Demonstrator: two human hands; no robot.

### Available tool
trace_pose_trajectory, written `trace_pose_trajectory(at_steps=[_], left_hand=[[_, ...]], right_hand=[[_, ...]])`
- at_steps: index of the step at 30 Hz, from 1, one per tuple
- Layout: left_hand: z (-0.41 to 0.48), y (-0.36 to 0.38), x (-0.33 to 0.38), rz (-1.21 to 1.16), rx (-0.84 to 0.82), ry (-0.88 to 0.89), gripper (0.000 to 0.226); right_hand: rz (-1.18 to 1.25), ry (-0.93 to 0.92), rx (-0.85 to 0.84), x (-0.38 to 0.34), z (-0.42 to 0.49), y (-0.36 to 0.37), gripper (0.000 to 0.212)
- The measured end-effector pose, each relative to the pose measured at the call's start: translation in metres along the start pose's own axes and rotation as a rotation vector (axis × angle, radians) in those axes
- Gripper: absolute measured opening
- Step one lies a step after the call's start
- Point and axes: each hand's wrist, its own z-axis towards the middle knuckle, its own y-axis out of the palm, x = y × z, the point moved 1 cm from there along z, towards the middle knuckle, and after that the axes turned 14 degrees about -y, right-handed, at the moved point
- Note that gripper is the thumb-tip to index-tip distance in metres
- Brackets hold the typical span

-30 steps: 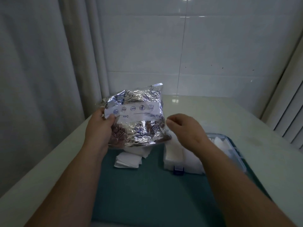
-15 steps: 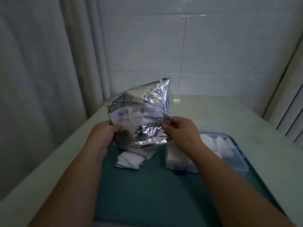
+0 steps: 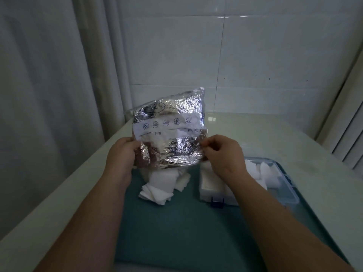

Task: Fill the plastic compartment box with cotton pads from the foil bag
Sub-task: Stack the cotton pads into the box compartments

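Note:
I hold the crinkled silver foil bag [image 3: 172,134] upside down above the table; its white label reads inverted. My left hand [image 3: 121,156] grips its left lower edge and my right hand [image 3: 222,154] pinches its right lower edge. Below the bag's mouth a loose pile of white square cotton pads [image 3: 163,185] lies on the teal mat [image 3: 176,232]. To the right stands the clear plastic compartment box [image 3: 284,185] with a dark blue latch, holding white pads; my right forearm hides part of it.
The mat lies on a pale table [image 3: 294,138] pushed against a white tiled wall. A grey curtain [image 3: 49,95] hangs at the left, close to the table's left edge. Vertical blinds [image 3: 351,134] stand at the far right.
My right hand has come to the bag and taken its right edge. Both hands have lifted the bag higher and spread it, mouth down, over the pile of pads.

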Motion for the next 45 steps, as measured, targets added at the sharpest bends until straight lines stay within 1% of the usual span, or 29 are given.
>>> trace_pose_trajectory(at_steps=[1, 2, 3, 5, 6, 8, 11, 13, 15, 17, 19, 21, 23, 24, 26, 27, 29, 31, 33, 35, 38, 39, 40, 42, 45], left_hand=[[-0.001, 0.001, 0.000, 0.001, -0.022, 0.003, 0.008], [-0.001, 0.001, -0.001, 0.012, -0.036, 0.012, 0.009], [-0.001, 0.000, -0.002, 0.019, -0.038, 0.028, 0.008], [0.000, -0.002, -0.003, 0.032, 0.001, 0.058, 0.009], [-0.002, -0.002, -0.003, 0.033, 0.025, 0.073, 0.009], [-0.006, -0.001, -0.001, 0.006, 0.072, 0.111, 0.008], [-0.010, 0.001, 0.000, 0.033, 0.128, 0.164, 0.014], [-0.007, 0.000, -0.001, 0.030, 0.116, 0.124, 0.015], [-0.004, 0.000, -0.001, -0.059, 0.057, 0.052, 0.005], [0.000, -0.001, -0.002, -0.077, 0.074, 0.028, 0.017], [0.002, -0.003, -0.005, -0.053, 0.127, 0.047, 0.023], [0.001, -0.006, -0.007, -0.036, 0.147, 0.046, 0.021], [-0.001, -0.007, -0.007, -0.035, 0.131, 0.009, 0.024], [-0.001, -0.007, -0.006, -0.063, 0.105, -0.022, 0.024], [0.000, -0.004, -0.005, -0.147, 0.048, -0.086, 0.018], [0.000, -0.003, -0.004, -0.147, 0.038, -0.098, 0.015], [0.001, -0.004, -0.006, -0.039, 0.055, -0.081, 0.015], [-0.005, -0.003, -0.005, 0.080, 0.098, -0.047, 0.009], [-0.008, -0.004, -0.006, 0.194, 0.158, 0.025, 0.018], [-0.009, -0.004, -0.005, 0.308, 0.234, 0.098, 0.021], [-0.014, -0.005, 0.001, 0.496, 0.328, 0.235, 0.013], [-0.017, -0.005, 0.004, 0.505, 0.329, 0.298, 0.010], [-0.022, -0.002, 0.007, 0.499, 0.294, 0.369, 0.009], [-0.036, 0.006, 0.012, 0.523, 0.172, 0.499, 0.007], [-0.048, 0.016, 0.010, 0.652, 0.056, 0.630, 0.005]], right_hand=[[0.013, 0.007, 0.021, 0.001, 0.001, 0.000, 0.020], [0.008, 0.010, 0.006, 0.002, 0.001, 0.000, 0.019], [-0.017, 0.011, -0.044, 0.002, 0.001, 0.000, 0.019], [-0.037, 0.012, -0.140, 0.003, 0.000, 0.002, 0.023], [-0.022, 0.008, -0.159, 0.003, 0.000, 0.002, 0.026], [0.010, -0.010, -0.162, 0.002, 0.000, 0.002, 0.028], [-0.028, -0.015, -0.171, 0.003, 0.000, 0.003, 0.027], [-0.044, 0.002, -0.120, 0.004, 0.000, 0.003, 0.023], [-0.045, 0.023, -0.062, 0.006, 0.001, 0.001, 0.015], [-0.059, 0.043, -0.068, 0.007, 0.002, 0.001, 0.010], [-0.034, 0.069, -0.083, 0.007, 0.002, 0.003, 0.007], [0.041, 0.109, -0.070, 0.006, 0.003, 0.005, 0.019], [0.046, 0.123, -0.086, 0.005, 0.004, 0.005, 0.028], [0.007, 0.112, -0.110, 0.005, 0.004, 0.005, 0.030], [-0.114, 0.064, -0.175, 0.003, 0.001, 0.004, 0.032], [-0.179, 0.035, -0.214, 0.002, 0.000, 0.005, 0.033], [-0.273, -0.015, -0.279, -0.001, -0.001, 0.005, 0.035], [-0.333, -0.033, -0.329, -0.003, -0.002, 0.004, 0.036], [-0.371, -0.043, -0.375, -0.003, -0.002, 0.005, 0.037], [-0.389, -0.047, -0.416, -0.003, -0.002, 0.006, 0.037], [-0.347, -0.044, -0.391, -0.004, -0.002, 0.003, 0.033], [-0.324, -0.047, -0.362, -0.005, -0.002, 0.000, 0.032], [-0.306, -0.058, -0.337, -0.006, -0.003, -0.003, 0.031], [-0.283, -0.087, -0.320, -0.007, -0.005, -0.010, 0.028], [-0.281, -0.087, -0.362, -0.006, -0.006, -0.018, 0.026]])
